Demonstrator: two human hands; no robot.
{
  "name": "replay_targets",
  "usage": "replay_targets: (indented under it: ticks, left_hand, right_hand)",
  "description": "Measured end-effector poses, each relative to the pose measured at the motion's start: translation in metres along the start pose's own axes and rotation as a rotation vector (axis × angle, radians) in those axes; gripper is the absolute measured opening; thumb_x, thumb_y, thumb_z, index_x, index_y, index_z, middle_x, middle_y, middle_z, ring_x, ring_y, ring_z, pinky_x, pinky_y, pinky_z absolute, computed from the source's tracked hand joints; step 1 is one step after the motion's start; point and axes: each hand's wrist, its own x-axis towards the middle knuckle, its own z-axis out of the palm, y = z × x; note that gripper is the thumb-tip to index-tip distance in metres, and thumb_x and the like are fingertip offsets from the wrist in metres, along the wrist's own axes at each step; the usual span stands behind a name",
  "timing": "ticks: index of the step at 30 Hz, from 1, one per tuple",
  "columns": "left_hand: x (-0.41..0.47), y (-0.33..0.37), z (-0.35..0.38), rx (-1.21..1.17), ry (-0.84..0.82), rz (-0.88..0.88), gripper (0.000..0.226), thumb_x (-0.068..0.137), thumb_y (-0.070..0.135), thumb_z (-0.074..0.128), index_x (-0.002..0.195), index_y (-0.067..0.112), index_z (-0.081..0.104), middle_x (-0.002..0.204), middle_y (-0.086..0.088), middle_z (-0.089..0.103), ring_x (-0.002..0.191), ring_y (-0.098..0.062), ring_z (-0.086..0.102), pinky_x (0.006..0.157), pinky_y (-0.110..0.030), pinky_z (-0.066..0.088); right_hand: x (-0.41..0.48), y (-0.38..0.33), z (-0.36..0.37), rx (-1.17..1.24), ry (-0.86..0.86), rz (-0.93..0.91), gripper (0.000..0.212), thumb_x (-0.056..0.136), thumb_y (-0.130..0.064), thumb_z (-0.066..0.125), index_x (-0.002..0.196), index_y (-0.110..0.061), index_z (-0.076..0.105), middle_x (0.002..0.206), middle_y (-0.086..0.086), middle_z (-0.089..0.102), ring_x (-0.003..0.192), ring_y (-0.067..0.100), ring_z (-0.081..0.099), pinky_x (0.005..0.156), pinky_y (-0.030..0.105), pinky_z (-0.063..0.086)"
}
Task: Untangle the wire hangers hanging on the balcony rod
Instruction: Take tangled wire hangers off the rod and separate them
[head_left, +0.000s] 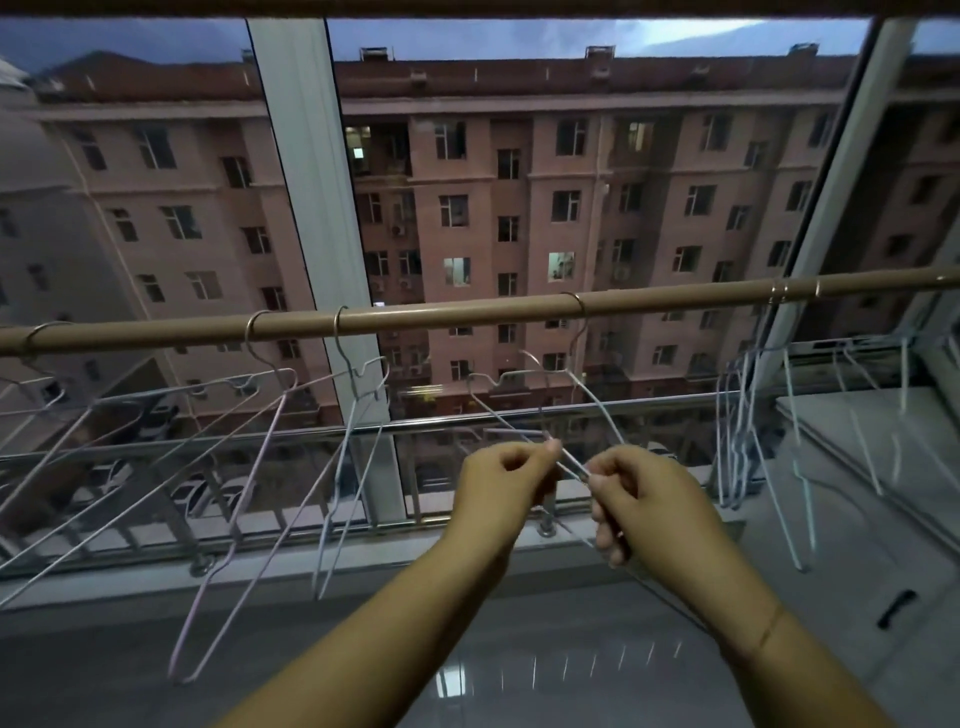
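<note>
A tan balcony rod (467, 313) runs across the view. Several thin wire hangers hang from it. One hanger (582, 387) hooks on the rod at centre, with its lower wires crossing another loose wire. My left hand (501, 483) pinches those wires at its fingertips. My right hand (641, 493) grips the same wires just to the right, touching distance from the left. Spread hangers (270, 410) dangle at the left, some pale pink, some pale blue. A tight bunch of hangers (748, 415) hangs at the right.
A metal railing (311, 436) stands behind the hangers before the window glass. A white window post (317, 208) rises at centre left. A pale ledge (872, 431) sits at the right. Glossy floor tiles (545, 665) lie below.
</note>
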Motion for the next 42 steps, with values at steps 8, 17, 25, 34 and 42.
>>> replay_targets:
  ticks: [8, 17, 25, 34, 42]
  left_hand:
    - [0.029, 0.044, 0.012, -0.102, 0.001, 0.054, 0.017, 0.087, 0.017, 0.064, 0.077, 0.006, 0.074, 0.053, 0.003, 0.063, 0.046, -0.001, 0.055, 0.046, -0.012, 0.043]
    - [0.050, 0.039, 0.005, -0.031, 0.003, -0.085, 0.016, 0.087, 0.016, 0.064, 0.084, 0.002, 0.072, 0.045, 0.003, 0.058, 0.041, -0.008, 0.050, 0.046, -0.018, 0.044]
    - [0.048, 0.028, -0.003, 0.006, 0.191, 0.049, 0.013, 0.083, 0.021, 0.067, 0.093, 0.015, 0.062, 0.084, 0.001, 0.062, 0.076, -0.012, 0.059, 0.067, -0.023, 0.050]
    - [0.043, 0.061, 0.065, 0.039, -0.026, 0.272, 0.007, 0.087, 0.023, 0.062, 0.091, 0.028, 0.064, 0.091, 0.009, 0.065, 0.084, -0.003, 0.061, 0.067, -0.014, 0.046]
    - [0.086, 0.060, 0.155, 0.060, -0.069, 0.029, 0.011, 0.090, 0.022, 0.059, 0.091, 0.017, 0.069, 0.099, -0.012, 0.069, 0.096, -0.022, 0.063, 0.090, -0.036, 0.050]
  right_hand:
    - [0.029, -0.032, 0.001, 0.126, 0.145, -0.071, 0.013, 0.093, -0.010, 0.048, 0.089, -0.013, 0.061, 0.060, 0.005, 0.063, 0.039, 0.006, 0.052, 0.038, 0.017, 0.042]
    - [0.052, -0.023, 0.020, 0.027, 0.101, 0.027, 0.015, 0.094, -0.009, 0.042, 0.099, -0.013, 0.056, 0.067, 0.007, 0.063, 0.053, 0.015, 0.057, 0.056, 0.031, 0.053]
    - [0.044, -0.014, -0.010, -0.306, 0.237, -0.057, 0.026, 0.093, -0.022, 0.049, 0.117, -0.016, 0.057, 0.109, 0.002, 0.064, 0.083, 0.012, 0.055, 0.067, 0.021, 0.042]
    - [0.054, 0.021, -0.075, -0.237, 0.554, -0.051, 0.024, 0.091, -0.012, 0.048, 0.113, -0.011, 0.059, 0.121, 0.008, 0.054, 0.093, 0.014, 0.052, 0.081, 0.028, 0.048]
    - [0.074, 0.056, -0.128, -0.265, 0.453, -0.060, 0.024, 0.092, -0.013, 0.047, 0.113, -0.016, 0.058, 0.116, 0.006, 0.059, 0.086, 0.014, 0.053, 0.063, 0.020, 0.041]
